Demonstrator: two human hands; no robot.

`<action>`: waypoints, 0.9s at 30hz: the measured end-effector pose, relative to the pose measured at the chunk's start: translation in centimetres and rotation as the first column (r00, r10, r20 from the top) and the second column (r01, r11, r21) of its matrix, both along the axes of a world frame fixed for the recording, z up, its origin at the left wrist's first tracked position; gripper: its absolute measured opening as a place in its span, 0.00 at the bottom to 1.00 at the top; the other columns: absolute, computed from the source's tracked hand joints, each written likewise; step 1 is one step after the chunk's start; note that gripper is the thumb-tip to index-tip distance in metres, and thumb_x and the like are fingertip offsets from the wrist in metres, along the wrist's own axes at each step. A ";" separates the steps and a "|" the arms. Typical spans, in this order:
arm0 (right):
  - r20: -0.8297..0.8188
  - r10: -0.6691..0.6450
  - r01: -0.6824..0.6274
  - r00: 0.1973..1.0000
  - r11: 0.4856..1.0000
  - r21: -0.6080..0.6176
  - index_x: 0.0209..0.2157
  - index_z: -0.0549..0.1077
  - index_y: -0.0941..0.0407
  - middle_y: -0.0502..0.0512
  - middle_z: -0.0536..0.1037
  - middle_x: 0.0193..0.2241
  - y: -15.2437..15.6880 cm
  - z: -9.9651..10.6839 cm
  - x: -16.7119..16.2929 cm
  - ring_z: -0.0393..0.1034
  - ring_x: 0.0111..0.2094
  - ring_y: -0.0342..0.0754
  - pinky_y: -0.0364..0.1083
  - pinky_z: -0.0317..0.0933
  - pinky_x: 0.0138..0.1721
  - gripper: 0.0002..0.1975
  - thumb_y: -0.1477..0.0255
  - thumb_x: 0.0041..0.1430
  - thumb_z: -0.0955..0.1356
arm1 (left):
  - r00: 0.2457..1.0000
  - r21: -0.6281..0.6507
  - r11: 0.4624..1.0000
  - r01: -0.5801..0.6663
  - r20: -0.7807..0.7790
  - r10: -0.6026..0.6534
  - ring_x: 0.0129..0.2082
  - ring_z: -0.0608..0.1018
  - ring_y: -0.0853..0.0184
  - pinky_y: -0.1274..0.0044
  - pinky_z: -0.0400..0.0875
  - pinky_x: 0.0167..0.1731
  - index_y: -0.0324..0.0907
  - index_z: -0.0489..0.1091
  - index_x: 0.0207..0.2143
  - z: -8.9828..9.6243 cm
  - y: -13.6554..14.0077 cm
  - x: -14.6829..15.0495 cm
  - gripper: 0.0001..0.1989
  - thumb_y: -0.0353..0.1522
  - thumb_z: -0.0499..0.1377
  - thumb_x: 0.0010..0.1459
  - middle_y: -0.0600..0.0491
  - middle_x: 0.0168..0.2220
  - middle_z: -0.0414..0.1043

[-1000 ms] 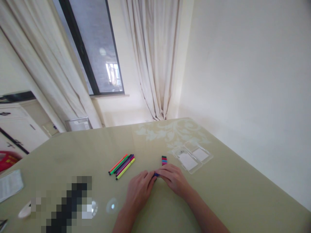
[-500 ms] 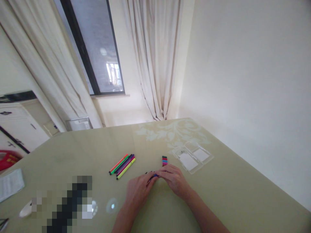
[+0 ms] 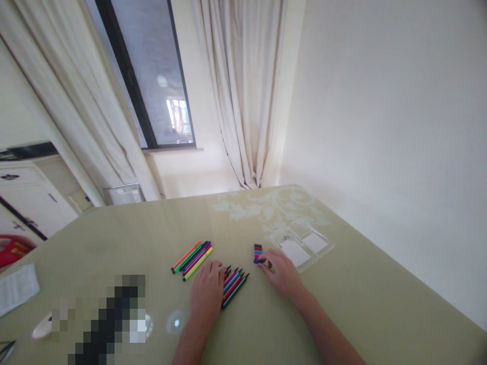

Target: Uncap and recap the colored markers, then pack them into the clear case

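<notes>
Right hand (image 3: 280,272) pinches a dark blue cap (image 3: 258,261) at the near end of a short row of caps (image 3: 258,251) on the table (image 3: 380,309). Left hand (image 3: 206,292) lies against the uncapped markers (image 3: 235,287); cannot tell whether it grips one. Capped markers (image 3: 192,260) lie just beyond it.

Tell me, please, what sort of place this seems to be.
Probably a room in a home, though I can't say which: long pale curtains hang beside a dark-framed window, and a white cabinet with dark handles stands on the left.
</notes>
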State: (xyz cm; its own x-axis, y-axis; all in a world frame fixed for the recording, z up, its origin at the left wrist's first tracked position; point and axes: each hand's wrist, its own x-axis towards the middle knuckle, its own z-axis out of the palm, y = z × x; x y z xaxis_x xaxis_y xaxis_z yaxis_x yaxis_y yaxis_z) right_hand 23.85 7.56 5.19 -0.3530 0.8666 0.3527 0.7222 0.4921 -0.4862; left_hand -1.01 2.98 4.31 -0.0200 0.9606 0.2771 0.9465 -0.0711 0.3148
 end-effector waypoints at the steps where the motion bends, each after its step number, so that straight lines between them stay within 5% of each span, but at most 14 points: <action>1: 0.022 -0.003 0.003 1.000 1.000 -0.009 0.40 0.78 0.53 0.53 0.80 0.37 -0.1 -0.1 -0.1 0.75 0.36 0.49 0.47 0.67 0.41 0.05 0.72 0.65 0.69 | 1.000 -0.001 1.000 0.010 0.004 -0.010 0.46 0.78 0.58 0.67 0.71 0.49 0.42 0.73 0.44 -0.1 0.1 -0.1 0.16 0.35 0.47 0.71 0.47 0.43 0.77; 4: 0.062 -0.026 0.027 0.998 0.999 -0.026 0.37 0.77 0.53 0.53 0.80 0.38 -0.2 -0.2 -0.5 0.75 0.38 0.50 0.47 0.66 0.40 0.03 0.73 0.64 0.69 | 0.999 0.048 0.999 -0.014 0.038 0.012 0.45 0.77 0.58 0.67 0.71 0.49 0.42 0.74 0.42 -0.3 0.3 -0.7 0.17 0.35 0.46 0.72 0.47 0.42 0.77; 9: 0.080 -0.074 0.076 0.994 0.997 -0.021 0.36 0.76 0.53 0.54 0.78 0.39 -0.1 -0.4 -0.8 0.75 0.41 0.51 0.48 0.66 0.42 0.02 0.74 0.64 0.69 | 0.973 0.182 0.956 -0.229 0.001 0.233 0.48 0.76 0.53 0.63 0.69 0.51 0.40 0.74 0.49 -0.5 0.7 -2.9 0.17 0.31 0.47 0.69 0.43 0.48 0.76; 20: 0.074 -0.171 0.171 0.982 0.985 0.003 0.39 0.76 0.53 0.55 0.79 0.38 0.6 -1.3 -0.8 0.75 0.40 0.52 0.48 0.68 0.41 0.03 0.73 0.64 0.70 | 0.948 0.096 0.947 -0.305 -0.063 0.312 0.47 0.76 0.51 0.64 0.71 0.45 0.43 0.75 0.44 -0.7 0.6 -3.9 0.11 0.35 0.54 0.68 0.45 0.44 0.76; 23: 0.027 -0.154 0.154 0.988 0.988 0.031 0.39 0.76 0.53 0.55 0.79 0.37 0.3 -0.9 -1.0 0.75 0.39 0.52 0.48 0.68 0.41 0.02 0.72 0.64 0.71 | 0.979 0.187 0.962 -0.201 0.010 0.203 0.46 0.77 0.54 0.65 0.71 0.44 0.43 0.74 0.45 -0.4 0.8 -2.8 0.12 0.35 0.51 0.71 0.46 0.45 0.77; 27: -0.091 0.021 -0.010 0.996 0.994 0.111 0.51 0.74 0.52 0.55 0.80 0.41 -0.7 0.0 -1.6 0.75 0.38 0.50 0.47 0.70 0.41 0.13 0.65 0.67 0.70 | 0.991 0.232 0.964 0.127 0.014 -0.134 0.41 0.78 0.60 0.71 0.71 0.42 0.46 0.73 0.46 -0.2 0.4 0.0 0.14 0.33 0.47 0.73 0.49 0.41 0.77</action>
State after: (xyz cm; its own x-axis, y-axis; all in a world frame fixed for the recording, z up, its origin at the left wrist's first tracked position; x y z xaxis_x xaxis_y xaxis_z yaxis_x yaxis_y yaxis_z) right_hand 22.24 6.82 5.20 -0.3276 0.8152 0.4777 0.6687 0.5572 -0.4923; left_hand -0.96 3.42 4.11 0.0903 0.8660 0.4919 0.9148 -0.2673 0.3027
